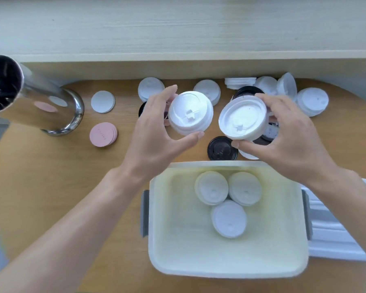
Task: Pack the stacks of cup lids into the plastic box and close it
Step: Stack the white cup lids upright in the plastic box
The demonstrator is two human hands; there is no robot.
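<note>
My left hand (154, 132) grips a stack of white cup lids (190, 113) between thumb and fingers, held above the table. My right hand (287, 136) grips a second white lid stack (243, 118), tilted toward me. Both stacks hover just beyond the far rim of the open plastic box (169, 240). Three white lid stacks (228, 199) stand inside the box near its far middle. More white lids (312, 101) and black lids (221, 149) lie scattered on the table behind my hands.
A shiny metal cylinder (51, 108) stands at the far left. White (103, 101) and pink (103, 134) round discs lie beside it. The box's white lid (334, 235) lies to the right of the box, partly under my right forearm. A wooden ledge (178, 58) runs along the back.
</note>
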